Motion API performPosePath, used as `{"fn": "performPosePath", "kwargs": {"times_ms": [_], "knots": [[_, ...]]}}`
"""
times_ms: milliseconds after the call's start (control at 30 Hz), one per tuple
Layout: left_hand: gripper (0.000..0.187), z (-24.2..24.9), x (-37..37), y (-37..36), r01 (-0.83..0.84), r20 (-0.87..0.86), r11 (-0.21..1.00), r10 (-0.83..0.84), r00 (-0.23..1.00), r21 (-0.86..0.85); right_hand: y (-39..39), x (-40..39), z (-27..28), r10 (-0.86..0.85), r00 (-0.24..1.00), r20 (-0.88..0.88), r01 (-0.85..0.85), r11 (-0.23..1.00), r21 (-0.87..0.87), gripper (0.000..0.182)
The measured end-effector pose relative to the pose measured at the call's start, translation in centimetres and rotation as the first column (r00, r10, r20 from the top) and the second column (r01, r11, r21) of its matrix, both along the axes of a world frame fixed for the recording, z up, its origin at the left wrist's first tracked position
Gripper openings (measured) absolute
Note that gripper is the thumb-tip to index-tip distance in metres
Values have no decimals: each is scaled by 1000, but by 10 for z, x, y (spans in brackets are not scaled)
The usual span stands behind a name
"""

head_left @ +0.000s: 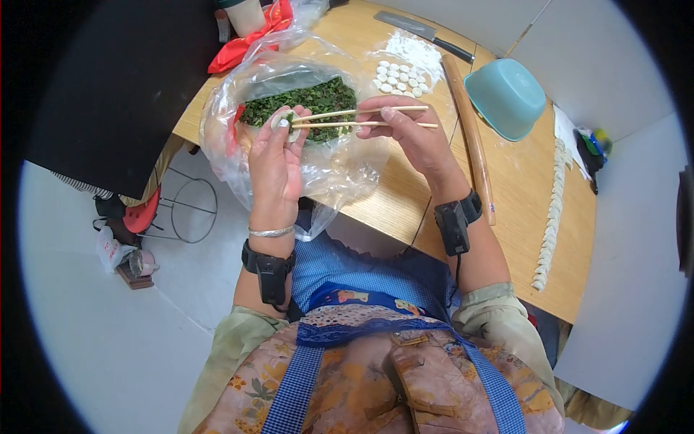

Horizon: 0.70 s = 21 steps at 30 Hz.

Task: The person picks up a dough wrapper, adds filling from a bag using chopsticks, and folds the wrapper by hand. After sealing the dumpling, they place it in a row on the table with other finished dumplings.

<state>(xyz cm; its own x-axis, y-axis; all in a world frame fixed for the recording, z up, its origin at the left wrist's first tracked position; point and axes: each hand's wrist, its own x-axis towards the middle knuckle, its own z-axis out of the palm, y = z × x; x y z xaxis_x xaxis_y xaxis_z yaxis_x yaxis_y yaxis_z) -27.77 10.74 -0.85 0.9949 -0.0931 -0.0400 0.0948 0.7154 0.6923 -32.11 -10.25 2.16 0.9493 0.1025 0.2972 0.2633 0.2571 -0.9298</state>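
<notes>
My left hand (278, 155) holds a round dumpling wrapper (283, 124) between thumb and fingers, with a little green filling on it. In my right hand (408, 134) is a pair of chopsticks (329, 124), their tips touching the filling at the wrapper. Behind and below both hands lies a clear plastic bag (231, 105), spread open around chopped green filling (311, 98). Small white dough pieces (397, 78) sit beyond my right hand, beside a patch of flour (416, 54).
A long wooden rolling pin (473, 152) lies right of my right hand, near a tilted light-blue bowl (506, 99). A cleaver (412, 29) rests at the table's back. Folded dumplings (555, 210) form a row on the right. A red bag (253, 40) lies back left.
</notes>
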Motion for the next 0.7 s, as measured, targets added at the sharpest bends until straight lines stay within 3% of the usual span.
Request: {"fn": "performPosePath", "kwargs": {"times_ms": [300,700], "knots": [[31,-2,4,4,-16,10,999,16,1000,-32,-7,2,3,-91,996,-23,94,983,156,26],[34,5,-2,3,89,32,996,-88,996,-7,-2,2,0,-37,999,-25,38,999,34,26]]}}
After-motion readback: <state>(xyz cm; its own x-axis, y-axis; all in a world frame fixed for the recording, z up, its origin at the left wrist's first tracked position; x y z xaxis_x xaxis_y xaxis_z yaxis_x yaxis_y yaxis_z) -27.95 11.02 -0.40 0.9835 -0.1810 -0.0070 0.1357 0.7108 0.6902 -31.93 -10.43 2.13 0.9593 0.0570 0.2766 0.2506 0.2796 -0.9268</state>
